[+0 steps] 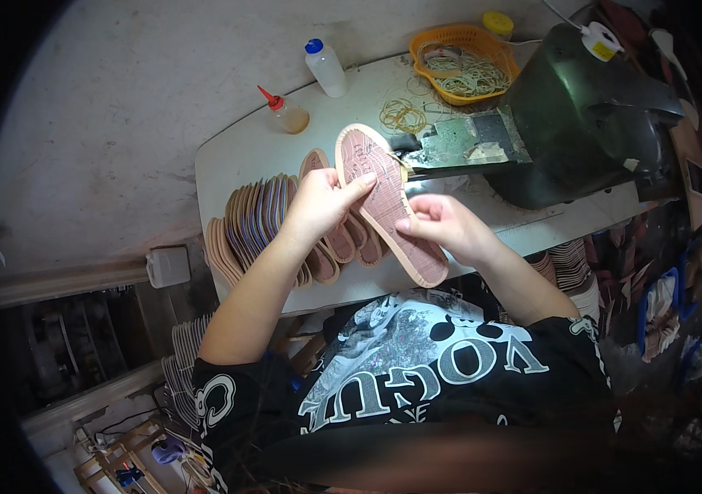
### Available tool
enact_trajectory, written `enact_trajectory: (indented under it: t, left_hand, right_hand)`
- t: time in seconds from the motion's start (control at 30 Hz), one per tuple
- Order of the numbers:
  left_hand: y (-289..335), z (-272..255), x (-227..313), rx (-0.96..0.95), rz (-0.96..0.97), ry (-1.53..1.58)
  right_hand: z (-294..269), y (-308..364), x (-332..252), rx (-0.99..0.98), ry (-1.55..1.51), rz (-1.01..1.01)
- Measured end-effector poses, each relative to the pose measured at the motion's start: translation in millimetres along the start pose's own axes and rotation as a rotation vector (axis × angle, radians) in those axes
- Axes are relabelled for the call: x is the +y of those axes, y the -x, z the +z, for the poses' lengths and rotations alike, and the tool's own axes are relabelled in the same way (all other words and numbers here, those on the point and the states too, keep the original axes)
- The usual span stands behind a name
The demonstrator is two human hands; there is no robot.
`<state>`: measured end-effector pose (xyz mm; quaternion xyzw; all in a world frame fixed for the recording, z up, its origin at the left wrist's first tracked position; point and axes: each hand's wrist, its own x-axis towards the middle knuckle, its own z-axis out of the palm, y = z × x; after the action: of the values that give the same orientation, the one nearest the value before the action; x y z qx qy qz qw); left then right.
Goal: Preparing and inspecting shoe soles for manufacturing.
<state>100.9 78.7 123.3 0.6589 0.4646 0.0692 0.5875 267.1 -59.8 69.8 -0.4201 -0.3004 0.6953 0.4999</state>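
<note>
Between my two hands is a reddish-brown insole point(384, 198) with a pale bound edge and dark printing on its face. My left hand point(324, 200) grips its left side near the wider upper part, thumb on top. My right hand point(443, 226) pinches the right edge lower down, toward the narrower end, also with the thumb on top. The insole's right edge lies close to the working end of a green sewing machine point(470, 144); whether they touch I cannot tell. Beside my left forearm, a row of stacked insoles point(256, 218) leans across the white table point(227, 156).
At the back stand a red-tipped squeeze bottle point(288, 115) and a blue-capped white bottle point(326, 68). An orange basket point(429, 37) holds rubber bands, with loose bands point(403, 116) in front. The machine's bulky body point(573, 115) fills the right side. A white container point(169, 266) sits left of the table.
</note>
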Motion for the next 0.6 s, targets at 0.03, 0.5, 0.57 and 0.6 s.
enact_trajectory:
  t: [0.03, 0.5, 0.57, 0.6]
  left_hand:
    - [-6, -3, -2, -0.008, -0.049, -0.034]
    - [-65, -46, 14, -0.037, -0.097, -0.026]
    - [-51, -17, 1, 0.140, 0.131, 0.338]
    - [-36, -5, 1, 0.299, 0.362, 0.691]
  right_hand:
    - [-1, 8, 0, -0.010, 0.067, 0.037]
    - [18, -13, -16, 0.032, -0.065, 0.047]
    - [29, -16, -7, -0.081, -0.102, 0.102]
    - [39, -12, -6, -0.131, -0.116, 0.094]
